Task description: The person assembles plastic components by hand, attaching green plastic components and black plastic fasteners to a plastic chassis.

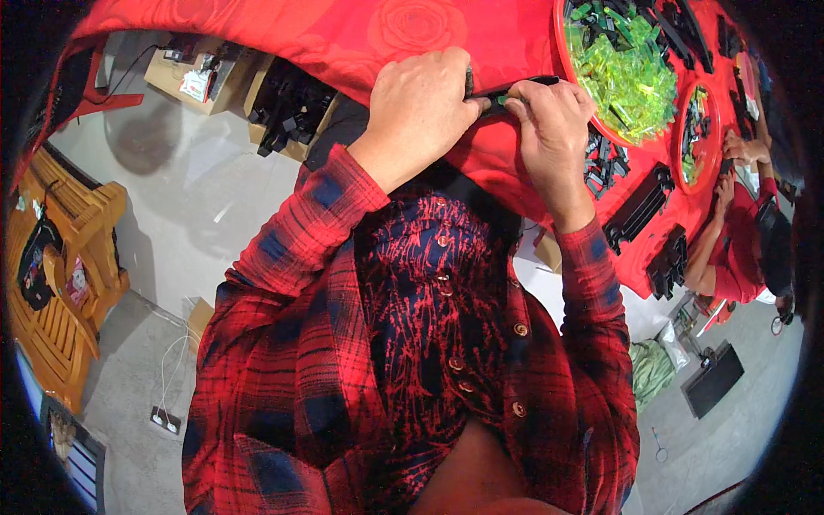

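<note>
- Wearing a red-and-navy plaid shirt [283, 360], with both forearms stretched toward the left side of the red-rimmed tray [563, 60].
- Gripping a slim black strip [494, 97] with the left hand [421, 99], fingers curled closed around its left part, well to the left of the tray.
- Pinching the same strip farther along with the right hand [554, 116], just left of the tray, thumb at a small green piece [501, 100]; cannot tell whether seated in the strip or merely pressed against it.
- Holding the strip's long axis across from hand to hand, right end tilted slightly toward the far side and pointing roughly at the tray; keeping the right hand nearer to the tray than the left.
- Can see the tray heaped with translucent yellow-green pieces [622, 81], resting on the red-clothed table [506, 34].
- Can see loose small black parts [606, 165] just on the near side of the tray, and long black bars [639, 210] beyond those, nearer the table edge.
- Can make out a second round tray [683, 142] right of the first, and past that a co-worker in red [742, 249].
</note>
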The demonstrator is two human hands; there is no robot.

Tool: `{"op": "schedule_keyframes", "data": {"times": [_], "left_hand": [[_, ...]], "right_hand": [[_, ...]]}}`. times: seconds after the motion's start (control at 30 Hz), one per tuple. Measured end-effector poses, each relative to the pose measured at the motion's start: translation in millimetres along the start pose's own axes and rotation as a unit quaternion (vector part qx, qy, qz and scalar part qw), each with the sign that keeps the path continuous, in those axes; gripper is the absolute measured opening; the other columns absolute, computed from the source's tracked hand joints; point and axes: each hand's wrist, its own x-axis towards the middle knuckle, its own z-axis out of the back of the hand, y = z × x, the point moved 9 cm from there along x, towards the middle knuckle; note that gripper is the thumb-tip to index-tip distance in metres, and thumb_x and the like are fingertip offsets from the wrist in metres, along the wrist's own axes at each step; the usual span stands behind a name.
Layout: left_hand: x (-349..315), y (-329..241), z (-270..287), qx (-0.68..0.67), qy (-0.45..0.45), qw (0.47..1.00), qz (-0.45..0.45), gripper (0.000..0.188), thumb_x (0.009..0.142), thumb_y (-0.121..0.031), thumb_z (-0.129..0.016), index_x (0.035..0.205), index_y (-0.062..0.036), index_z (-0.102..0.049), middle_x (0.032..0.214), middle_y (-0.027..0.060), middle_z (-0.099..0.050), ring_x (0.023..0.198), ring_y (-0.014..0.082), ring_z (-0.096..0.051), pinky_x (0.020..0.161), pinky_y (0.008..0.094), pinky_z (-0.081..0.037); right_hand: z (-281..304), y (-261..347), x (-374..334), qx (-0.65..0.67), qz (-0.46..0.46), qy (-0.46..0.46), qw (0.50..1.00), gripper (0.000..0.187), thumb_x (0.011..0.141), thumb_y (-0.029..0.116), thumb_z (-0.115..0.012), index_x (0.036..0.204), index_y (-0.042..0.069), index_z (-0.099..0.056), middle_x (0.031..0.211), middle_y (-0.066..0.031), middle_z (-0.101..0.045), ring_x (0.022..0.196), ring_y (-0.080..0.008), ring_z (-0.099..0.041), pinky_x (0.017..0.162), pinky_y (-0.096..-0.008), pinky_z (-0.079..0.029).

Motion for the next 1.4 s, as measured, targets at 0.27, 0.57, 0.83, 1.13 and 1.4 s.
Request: {"op": "schedule_keyframes", "data": {"times": [0.27, 0.57, 0.83, 1.13, 1.4], "left_hand": [[2, 0, -5, -0.005, 0.041, 0.999, 0.009, 0.035, 0.080, -0.032, -0.076, 0.092, -0.0029, -0.061, 0.082, 0.0186, -0.068, 0.084, 0.0384, -0.066, 0.070, 0.0496, -0.050], [-6, -3, 1, 0.022, 0.049, 0.997, -0.051, 0.034, 0.086, -0.032, -0.071, 0.093, -0.0017, -0.059, 0.088, 0.0184, -0.066, 0.087, 0.0377, -0.065, 0.073, 0.0477, -0.050], [-75, -3, 59, -0.051, -0.119, 0.991, -0.043, 0.020, 0.090, -0.018, -0.069, 0.096, -0.0003, -0.060, 0.083, 0.0164, -0.063, 0.079, 0.0358, -0.062, 0.070, 0.0426, -0.048], [-102, 18, -26, -0.445, 0.171, 0.854, 0.206, 0.025, 0.103, -0.027, -0.055, 0.104, -0.0033, -0.063, 0.090, 0.0051, -0.067, 0.076, 0.0089, -0.062, 0.067, 0.0235, -0.048], [-101, 18, -52, -0.680, 0.101, 0.638, 0.347, 0.039, 0.103, -0.043, -0.051, 0.113, -0.0061, -0.057, 0.097, 0.0085, -0.068, 0.076, 0.0176, -0.067, 0.069, 0.0297, -0.052]], "right_hand": [[-2, 10, 1, -0.028, 0.004, -0.006, 1.000, 0.014, 0.081, 0.007, -0.073, 0.092, 0.010, -0.064, 0.080, -0.0041, -0.063, 0.078, -0.0240, -0.059, 0.088, -0.0416, -0.039], [24, -21, -23, 0.091, -0.181, -0.124, 0.971, 0.010, 0.088, 0.012, -0.071, 0.097, 0.009, -0.068, 0.090, -0.0060, -0.066, 0.087, -0.0264, -0.058, 0.086, -0.0386, -0.041], [-4, 2, 1, -0.040, 0.035, -0.121, 0.991, 0.022, 0.085, 0.008, -0.073, 0.102, 0.004, -0.060, 0.096, -0.0093, -0.067, 0.088, -0.0300, -0.062, 0.078, -0.0399, -0.047], [-13, 12, -12, -0.089, 0.027, -0.131, 0.987, 0.026, 0.084, 0.012, -0.076, 0.097, 0.003, -0.055, 0.083, -0.0099, -0.060, 0.071, -0.0301, -0.056, 0.066, -0.0425, -0.044], [-4, 23, -27, -0.089, -0.017, -0.136, 0.987, 0.028, 0.082, 0.009, -0.077, 0.099, 0.003, -0.055, 0.083, -0.0108, -0.059, 0.071, -0.0300, -0.056, 0.065, -0.0421, -0.043]]}}
